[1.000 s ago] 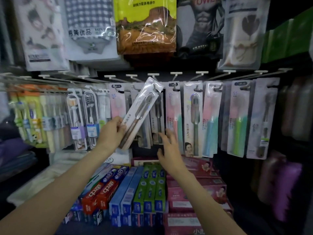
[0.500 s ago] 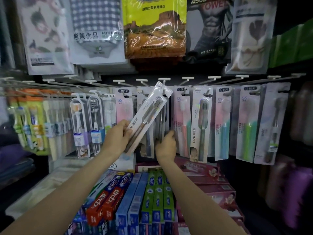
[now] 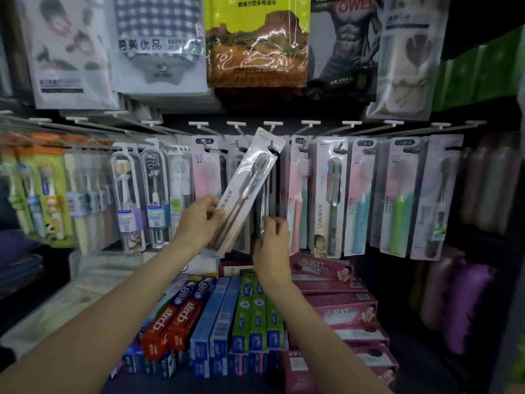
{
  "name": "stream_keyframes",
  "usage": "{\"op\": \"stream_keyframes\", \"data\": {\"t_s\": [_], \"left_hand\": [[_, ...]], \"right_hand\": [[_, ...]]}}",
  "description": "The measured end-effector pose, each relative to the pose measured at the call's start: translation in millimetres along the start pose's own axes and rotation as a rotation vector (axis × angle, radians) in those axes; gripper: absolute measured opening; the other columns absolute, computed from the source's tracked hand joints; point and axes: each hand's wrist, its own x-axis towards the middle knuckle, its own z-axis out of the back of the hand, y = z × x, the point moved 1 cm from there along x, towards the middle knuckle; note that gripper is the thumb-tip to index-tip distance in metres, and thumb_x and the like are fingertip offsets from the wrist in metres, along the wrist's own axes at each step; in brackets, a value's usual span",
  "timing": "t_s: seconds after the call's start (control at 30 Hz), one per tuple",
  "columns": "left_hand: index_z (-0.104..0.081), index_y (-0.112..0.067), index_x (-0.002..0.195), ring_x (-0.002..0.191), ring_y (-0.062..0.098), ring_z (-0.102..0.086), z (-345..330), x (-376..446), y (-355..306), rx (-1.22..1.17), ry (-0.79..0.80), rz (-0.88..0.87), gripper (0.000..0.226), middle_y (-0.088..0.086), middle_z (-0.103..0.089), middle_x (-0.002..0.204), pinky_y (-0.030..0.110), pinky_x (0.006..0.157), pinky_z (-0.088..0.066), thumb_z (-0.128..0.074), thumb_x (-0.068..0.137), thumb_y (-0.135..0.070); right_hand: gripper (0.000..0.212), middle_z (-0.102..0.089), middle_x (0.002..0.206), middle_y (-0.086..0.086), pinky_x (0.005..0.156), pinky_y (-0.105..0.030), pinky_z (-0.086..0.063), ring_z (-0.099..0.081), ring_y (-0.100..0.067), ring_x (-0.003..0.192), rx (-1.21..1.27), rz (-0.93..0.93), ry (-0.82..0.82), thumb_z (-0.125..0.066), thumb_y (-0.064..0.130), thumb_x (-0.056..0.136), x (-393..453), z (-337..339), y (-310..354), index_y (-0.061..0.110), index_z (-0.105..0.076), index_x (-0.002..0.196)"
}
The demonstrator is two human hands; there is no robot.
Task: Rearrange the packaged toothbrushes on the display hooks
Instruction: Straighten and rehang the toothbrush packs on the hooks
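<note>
Left hand [image 3: 199, 220] is gripping the lower part of a white LMK toothbrush pack [image 3: 244, 191], fingers curled round its left edge. The pack is leaning with its top to the right, its hang tab sitting up by the white-tipped display hooks [image 3: 272, 125]; cannot tell whether the tab is on a hook or just in front of one.

Right hand [image 3: 271, 245] is reaching up just right of that pack, fingers curled and pinching the lower edge of a clear hanging toothbrush pack [image 3: 262, 200] that is sitting behind the tilted one. The two hands are close together but apart.

Along the hook row to the right, a second LMK pack with a grey brush [image 3: 331, 200] is hanging straight, then a pack with a blue brush [image 3: 360, 200] and one with a green brush [image 3: 399, 200]. To the left, clear cases with children's brushes [image 3: 129, 194] are hanging, blurred at the far edge.

Below the hands, toothpaste boxes are lying in rows: red boxes [image 3: 170, 322], blue boxes [image 3: 218, 314], green boxes [image 3: 257, 308] and pink boxes [image 3: 343, 305]. Above the hooks, bagged towels [image 3: 255, 41] are hanging.
</note>
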Motion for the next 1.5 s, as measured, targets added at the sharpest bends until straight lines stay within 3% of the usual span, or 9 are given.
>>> {"op": "stream_keyframes", "data": {"t_s": [0.23,0.4,0.5,0.63,0.87,1.07,1.2,1.37,1.5], "left_hand": [[-0.058,-0.006,0.107,0.095,0.013,-0.057,-17.8,-20.0,-13.6,-0.208,0.087,0.081,0.018,0.007,-0.063,0.112,0.013,0.068,-0.045,-0.056,0.090,-0.011],[-0.061,-0.014,0.109,0.095,0.005,-0.055,-16.1,-32.4,-15.2,-0.192,0.221,-0.020,0.022,-0.004,-0.063,0.103,0.016,0.084,-0.043,-0.060,0.087,-0.013],[-0.062,-0.010,0.102,0.085,0.006,-0.055,-0.5,-32.8,-0.1,-0.205,-0.121,-0.043,0.014,-0.004,-0.061,0.092,0.007,0.070,-0.042,-0.058,0.088,-0.008],[-0.057,-0.005,0.104,0.090,0.014,-0.052,13.3,-28.4,16.3,-0.141,-0.323,0.020,0.017,0.008,-0.056,0.103,0.026,0.083,-0.047,-0.057,0.087,-0.002],[-0.053,-0.011,0.111,0.109,0.023,-0.052,10.4,-9.6,21.9,-0.140,-0.175,0.035,0.026,0.007,-0.053,0.117,0.038,0.096,-0.043,-0.059,0.086,-0.004],[-0.045,-0.012,0.115,0.096,0.024,-0.058,8.2,-1.3,13.1,-0.357,-0.202,0.167,0.032,0.004,-0.059,0.092,0.030,0.078,-0.043,-0.056,0.087,0.001],[-0.036,-0.013,0.129,0.099,0.017,-0.052,13.7,2.0,5.7,-0.470,-0.149,0.135,0.047,0.003,-0.054,0.111,0.028,0.083,-0.040,-0.056,0.088,0.000],[-0.040,-0.011,0.125,0.100,0.019,-0.051,20.9,6.3,12.3,-0.554,-0.062,0.208,0.037,0.010,-0.056,0.110,0.028,0.083,-0.038,-0.054,0.091,-0.007],[-0.054,-0.006,0.108,0.096,0.018,-0.052,26.1,6.9,16.2,-0.567,-0.051,0.225,0.018,0.011,-0.058,0.105,0.026,0.083,-0.039,-0.055,0.090,-0.005]], "right_hand": [[0.030,-0.058,0.104,0.004,0.080,-0.020,-0.048,-0.056,-0.012,0.098,0.593,-0.187,0.144,-0.050,0.029,0.095,16.3,37.4,11.0,0.011,-0.051,0.119],[0.027,-0.064,0.100,-0.001,0.076,-0.026,-0.052,-0.061,-0.014,0.088,0.541,-0.352,0.187,-0.067,0.015,0.084,25.0,54.3,-2.5,0.015,-0.052,0.106],[0.020,-0.067,0.092,-0.005,0.068,-0.026,-0.054,-0.063,-0.017,0.079,0.476,-0.377,0.116,-0.062,0.009,0.087,27.5,67.6,-9.8,0.007,-0.060,0.107],[0.015,-0.061,0.082,-0.001,0.053,-0.019,-0.045,-0.056,-0.017,0.070,0.342,-0.237,-0.011,-0.061,0.010,0.088,25.2,85.6,-9.2,0.011,-0.055,0.102],[0.037,-0.060,0.100,-0.003,0.051,-0.016,-0.041,-0.056,-0.016,0.074,0.092,-0.098,0.149,-0.057,0.008,0.090,38.4,114.3,-5.8,0.013,-0.050,0.126],[0.040,-0.063,0.104,-0.006,0.062,-0.020,-0.041,-0.056,-0.018,0.081,-0.143,0.031,0.271,-0.059,0.005,0.088,47.1,139.9,1.5,0.015,-0.052,0.127],[0.029,-0.054,0.079,0.010,0.045,-0.017,-0.046,-0.051,-0.008,0.054,-0.025,0.043,0.230,-0.058,0.008,0.090,45.7,136.2,9.0,0.020,-0.052,0.115],[0.026,-0.061,0.086,0.007,0.055,-0.025,-0.051,-0.060,-0.012,0.070,0.083,-0.002,0.183,-0.060,0.007,0.088,33.6,120.6,11.3,0.021,-0.054,0.109],[0.028,-0.064,0.090,0.006,0.049,-0.007,-0.043,-0.059,0.004,0.064,0.089,-0.056,0.204,-0.060,0.004,0.088,23.0,111.0,1.3,0.019,-0.055,0.111]]}}
